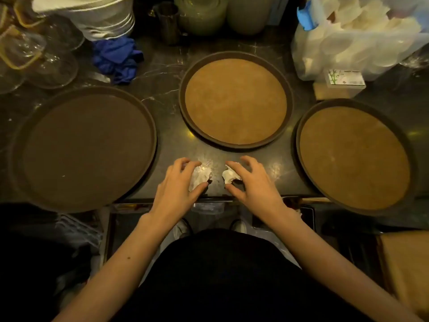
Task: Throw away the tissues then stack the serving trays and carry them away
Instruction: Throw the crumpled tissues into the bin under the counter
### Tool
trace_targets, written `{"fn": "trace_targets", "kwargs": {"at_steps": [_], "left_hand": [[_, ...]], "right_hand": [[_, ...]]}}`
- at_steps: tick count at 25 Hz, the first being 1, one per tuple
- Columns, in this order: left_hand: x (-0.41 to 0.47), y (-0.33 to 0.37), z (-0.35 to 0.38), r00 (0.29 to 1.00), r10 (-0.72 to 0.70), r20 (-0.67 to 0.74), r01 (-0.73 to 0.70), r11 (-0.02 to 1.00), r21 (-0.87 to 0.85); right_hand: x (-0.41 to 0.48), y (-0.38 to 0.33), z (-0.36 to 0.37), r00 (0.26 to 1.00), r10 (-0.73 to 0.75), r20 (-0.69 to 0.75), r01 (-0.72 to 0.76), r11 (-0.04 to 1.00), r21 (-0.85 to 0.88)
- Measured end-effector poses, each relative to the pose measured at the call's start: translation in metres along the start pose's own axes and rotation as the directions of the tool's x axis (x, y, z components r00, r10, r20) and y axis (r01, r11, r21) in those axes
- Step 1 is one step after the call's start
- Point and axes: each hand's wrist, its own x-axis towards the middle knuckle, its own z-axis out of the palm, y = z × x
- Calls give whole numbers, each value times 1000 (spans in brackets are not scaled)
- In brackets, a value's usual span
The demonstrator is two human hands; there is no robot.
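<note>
- Dark marble counter (162, 73), three round serving trays: dark tray (86, 149) at left, tan-lined tray (235, 101) far centre, second tan tray (354, 156) at right; all apart, none stacked
- Left hand (178, 184) fingers curled over crumpled white tissue (200, 176) at near counter edge
- Right hand (253, 180) curled over second tissue (229, 176), just beside the first
- Far left: stacked white plates (104, 17), glassware (34, 54), blue cloth (118, 58)
- Far right: clear plastic bag (355, 40), small card box (346, 77)

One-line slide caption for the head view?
Left hand and right hand each close on a crumpled tissue; three round trays sit unstacked on the dark counter.
</note>
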Motion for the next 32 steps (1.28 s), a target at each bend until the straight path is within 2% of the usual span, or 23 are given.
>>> {"fn": "trace_targets", "kwargs": {"at_steps": [4,13,18,24,29,32], "left_hand": [[4,3,8,998,-56,23,56,998,-8],[14,-2,17,998,-36,48,38,998,-45],[15,-4,15,998,-47,28,49,996,-74],[8,-9,9,999,-24,37,28,996,-88],[-3,-17,-7,999,43,14,-41,991,-127],[-12,-22,-14,995,94,11,-91,981,-172]], "right_hand": [[2,3,11,1000,30,-3,-30,999,-32],[11,5,27,1000,-1,-25,1,1000,-7],[12,2,33,998,7,-63,-9,1000,-28],[7,-2,40,993,42,-108,-39,999,31],[-7,-19,43,968,65,-244,-31,990,139],[-20,-35,44,933,134,-334,-57,971,230]]}}
